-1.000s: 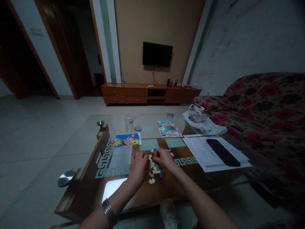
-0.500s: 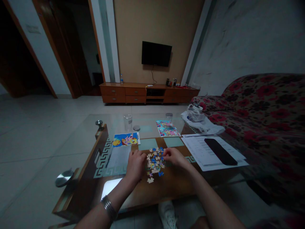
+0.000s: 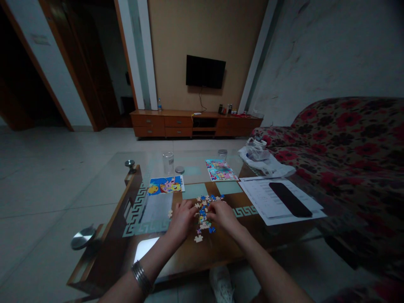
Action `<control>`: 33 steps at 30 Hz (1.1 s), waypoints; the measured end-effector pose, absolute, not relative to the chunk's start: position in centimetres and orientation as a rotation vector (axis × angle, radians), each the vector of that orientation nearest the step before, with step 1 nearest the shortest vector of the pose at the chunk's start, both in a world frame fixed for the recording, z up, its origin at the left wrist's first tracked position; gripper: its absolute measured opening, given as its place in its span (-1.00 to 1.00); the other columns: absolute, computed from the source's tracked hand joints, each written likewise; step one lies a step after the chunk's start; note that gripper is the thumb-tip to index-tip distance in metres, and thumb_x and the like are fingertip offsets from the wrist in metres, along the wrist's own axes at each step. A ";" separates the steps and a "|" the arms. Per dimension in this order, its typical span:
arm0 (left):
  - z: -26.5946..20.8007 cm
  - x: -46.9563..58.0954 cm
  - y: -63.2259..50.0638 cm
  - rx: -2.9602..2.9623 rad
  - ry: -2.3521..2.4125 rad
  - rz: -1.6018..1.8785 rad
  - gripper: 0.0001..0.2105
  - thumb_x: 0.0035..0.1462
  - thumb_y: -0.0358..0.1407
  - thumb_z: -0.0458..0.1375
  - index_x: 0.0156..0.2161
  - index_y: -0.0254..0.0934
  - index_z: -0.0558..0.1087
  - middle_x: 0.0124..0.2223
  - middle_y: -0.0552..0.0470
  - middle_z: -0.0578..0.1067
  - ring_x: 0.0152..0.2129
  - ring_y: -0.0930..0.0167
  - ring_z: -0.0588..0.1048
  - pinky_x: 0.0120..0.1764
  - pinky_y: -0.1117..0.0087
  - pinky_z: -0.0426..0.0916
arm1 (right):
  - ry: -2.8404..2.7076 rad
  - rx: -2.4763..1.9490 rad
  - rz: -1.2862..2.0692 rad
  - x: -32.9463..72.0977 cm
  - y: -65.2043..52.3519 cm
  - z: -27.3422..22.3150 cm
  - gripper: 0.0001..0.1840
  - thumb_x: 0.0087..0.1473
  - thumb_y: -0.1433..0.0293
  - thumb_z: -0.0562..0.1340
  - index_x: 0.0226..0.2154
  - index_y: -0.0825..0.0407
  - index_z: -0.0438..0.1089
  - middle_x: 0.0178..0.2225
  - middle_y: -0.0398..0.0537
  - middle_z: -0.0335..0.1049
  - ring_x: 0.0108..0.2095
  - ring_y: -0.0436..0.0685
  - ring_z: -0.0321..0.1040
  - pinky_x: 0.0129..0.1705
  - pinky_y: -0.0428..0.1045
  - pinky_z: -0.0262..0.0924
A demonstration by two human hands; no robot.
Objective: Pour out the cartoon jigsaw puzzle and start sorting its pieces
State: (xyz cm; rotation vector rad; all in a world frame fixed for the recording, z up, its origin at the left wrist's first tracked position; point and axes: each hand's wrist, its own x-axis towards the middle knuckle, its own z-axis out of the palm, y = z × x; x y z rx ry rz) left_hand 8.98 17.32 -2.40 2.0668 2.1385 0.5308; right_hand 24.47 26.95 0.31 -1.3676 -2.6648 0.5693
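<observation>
Loose jigsaw puzzle pieces [image 3: 203, 206], some bare wood-coloured and some blue or many-coloured, lie in a heap on the glass table. My left hand [image 3: 184, 216] is at the heap's left edge, fingers curled. My right hand [image 3: 221, 213] reaches over its right side, thumb and fingers pinched together among the pieces. What either hand's fingertips hold, if anything, is too small to make out. One pale puzzle piece [image 3: 170, 213] lies apart, left of my left hand. Another pale puzzle piece [image 3: 198, 239] lies nearest me.
A cartoon picture sheet [image 3: 166, 185] lies behind my left hand, with a glass jar [image 3: 168, 163] and round lid [image 3: 179, 169] beyond. Farther right are more picture cards [image 3: 221, 169], papers [image 3: 252, 198] under a black phone [image 3: 290, 200], and a plastic bag [image 3: 267, 163].
My right hand has moved left and inward over the heap. My left hand has shifted slightly right. A pale puzzle piece now shows left of my left hand.
</observation>
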 end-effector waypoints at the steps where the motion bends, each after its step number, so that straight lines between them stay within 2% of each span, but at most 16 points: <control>1: -2.5 9.2 17.4 2.048 2.129 0.513 -0.84 0.15 -0.39 0.07 -0.23 -0.18 0.48 -0.14 0.01 0.44 -0.11 0.29 0.32 -0.14 0.30 0.13 | -2.659 -1.397 0.542 24.2 26.8 0.2 -0.90 -0.08 0.43 0.32 -0.39 0.06 0.50 -0.34 0.00 0.50 -0.27 0.14 0.37 -0.30 -0.06 0.05; 4: -2.9 9.6 17.6 1.997 2.137 0.484 -0.87 0.12 -0.38 0.09 -0.26 -0.20 0.48 -0.16 -0.01 0.44 -0.13 0.28 0.34 -0.16 0.31 0.14 | -2.639 -1.419 0.574 24.0 26.8 -0.2 -0.88 -0.12 0.46 0.34 -0.39 0.06 0.48 -0.31 -0.01 0.48 -0.25 0.13 0.35 -0.29 -0.07 0.03; 11: -3.5 9.5 18.1 1.892 2.196 0.513 -0.86 0.04 -0.38 0.15 -0.24 -0.25 0.43 -0.13 -0.04 0.44 -0.14 0.28 0.37 -0.18 0.32 0.15 | -2.559 -1.464 0.739 24.4 27.9 -0.9 -0.84 -0.22 0.50 0.38 -0.50 0.06 0.40 -0.46 -0.16 0.41 -0.41 0.02 0.29 -0.40 -0.12 -0.01; 15: -3.2 9.4 17.7 1.864 2.206 0.545 -0.88 0.01 -0.39 0.16 -0.28 -0.27 0.40 -0.17 -0.03 0.46 -0.19 0.28 0.38 -0.21 0.32 0.15 | -2.488 -1.524 0.741 25.4 28.2 -0.6 -0.84 -0.19 0.52 0.35 -0.55 0.06 0.34 -0.51 -0.18 0.36 -0.46 0.00 0.24 -0.43 -0.12 -0.04; 19: -2.8 9.5 17.1 1.905 2.151 0.586 -0.87 0.08 -0.46 0.03 -0.30 -0.25 0.39 -0.25 0.04 0.47 -0.29 0.39 0.39 -0.26 0.40 0.16 | -2.496 -1.444 0.635 25.9 27.8 -0.2 -0.88 -0.12 0.58 0.27 -0.51 0.07 0.33 -0.46 -0.15 0.38 -0.42 0.00 0.25 -0.39 -0.12 -0.05; 24: -2.1 9.4 16.0 1.968 2.084 0.610 -0.79 0.17 -0.43 -0.07 -0.32 -0.25 0.41 -0.21 0.01 0.44 -0.24 0.39 0.38 -0.25 0.42 0.20 | -2.603 -1.252 0.475 25.2 26.8 -0.2 -0.80 -0.13 0.66 0.14 -0.49 0.08 0.37 -0.37 -0.06 0.41 -0.34 0.04 0.25 -0.30 -0.10 -0.02; 31: -1.4 8.4 14.1 2.097 2.027 0.402 -0.76 0.06 -0.54 -0.02 -0.31 -0.22 0.45 -0.20 0.01 0.49 -0.18 0.31 0.38 -0.17 0.33 0.21 | -2.688 -1.231 0.692 25.8 26.9 0.3 -0.74 -0.20 0.67 0.12 -0.52 0.06 0.43 -0.39 -0.08 0.47 -0.31 0.07 0.32 -0.28 -0.11 0.03; 33: -1.3 8.4 14.1 2.101 2.066 0.386 -0.74 0.08 -0.54 -0.02 -0.29 -0.21 0.46 -0.20 0.02 0.49 -0.16 0.29 0.37 -0.15 0.29 0.20 | -2.667 -1.263 0.701 26.3 27.3 0.6 -0.74 -0.18 0.66 0.13 -0.50 0.06 0.45 -0.38 -0.07 0.49 -0.31 0.07 0.34 -0.29 -0.11 0.04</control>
